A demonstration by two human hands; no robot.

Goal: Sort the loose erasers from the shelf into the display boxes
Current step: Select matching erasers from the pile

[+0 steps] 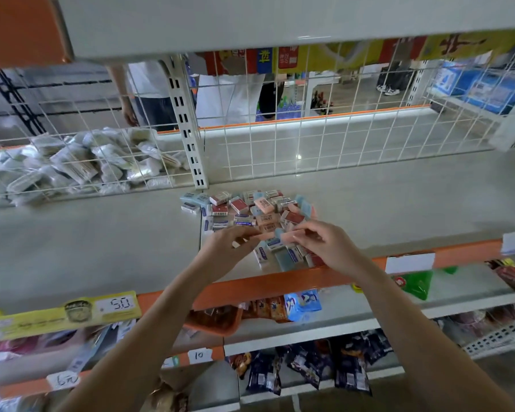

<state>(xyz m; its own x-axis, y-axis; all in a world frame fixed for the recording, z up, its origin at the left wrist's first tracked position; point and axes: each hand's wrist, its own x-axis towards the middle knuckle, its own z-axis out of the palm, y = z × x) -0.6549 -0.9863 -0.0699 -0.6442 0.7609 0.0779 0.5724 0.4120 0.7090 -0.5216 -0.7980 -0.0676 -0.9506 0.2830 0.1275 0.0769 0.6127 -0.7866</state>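
Observation:
A heap of loose erasers (247, 209) in red, pink, blue and white sleeves lies on the pale shelf (101, 233), near its orange front edge. My left hand (223, 248) hovers over the heap's near side with fingers curled, tips by a white eraser. My right hand (324, 245) pinches a pink eraser (287, 237) next to a light blue one (278, 233). More white and blue erasers (283, 254) lie under both hands. No display box shows in this view.
A white wire grid (309, 144) backs the shelf, with bagged goods (81, 165) behind it at left. An upper shelf (250, 22) overhangs. Snack packets (304, 301) fill the lower shelves. People stand beyond the grid in the far aisle.

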